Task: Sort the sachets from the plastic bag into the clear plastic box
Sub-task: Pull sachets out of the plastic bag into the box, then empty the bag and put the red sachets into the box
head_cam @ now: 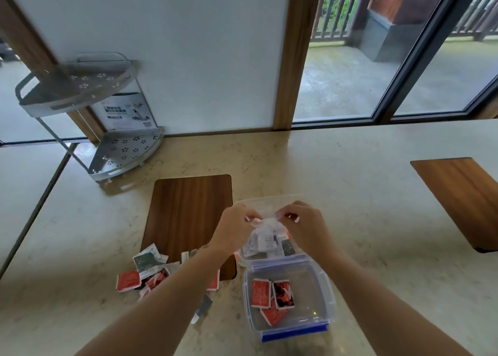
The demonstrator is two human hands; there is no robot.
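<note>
A clear plastic bag (pixel 266 241) with white and dark sachets inside hangs above the counter. My left hand (pixel 234 227) and my right hand (pixel 303 222) both pinch its top edge, held just beyond the clear plastic box (pixel 315 283). The box has blue clips and holds three red sachets (pixel 272 297). A loose pile of red, white and dark sachets (pixel 147 270) lies on the counter left of the box, partly hidden under my left forearm.
A wooden board (pixel 188 210) lies beyond the pile, and another wooden board (pixel 458 196) sits at the right. A grey two-tier corner rack (pixel 116 151) stands at the back left against the wall. A clear lid (pixel 269 200) lies behind my hands.
</note>
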